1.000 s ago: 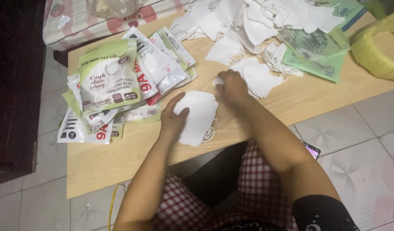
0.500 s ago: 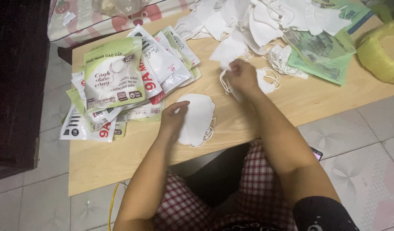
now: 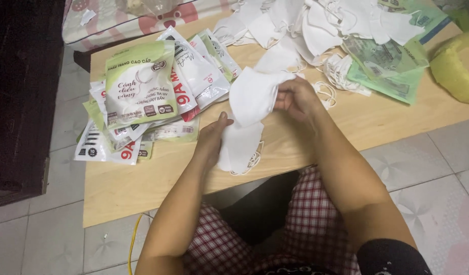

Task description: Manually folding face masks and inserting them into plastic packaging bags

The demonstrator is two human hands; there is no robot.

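White mask (image 3: pixel 254 94) pinched in right hand (image 3: pixel 295 97), fingers closed on its right edge, lifted just above the table (image 3: pixel 143 188). Left hand (image 3: pixel 214 137) lies flat, palm down, on a small mask stack (image 3: pixel 239 147) at table's 6 o'clock edge; it presses, no closed grip. Held mask hangs over stack, at approx 1 o'clock from left hand. Packets (image 3: pixel 143 97) fanned out at 9–10 o'clock. Loose mask pile (image 3: pixel 316 25) at 12. Yellow roll (image 3: pixel 456 71) at 2 o'clock.
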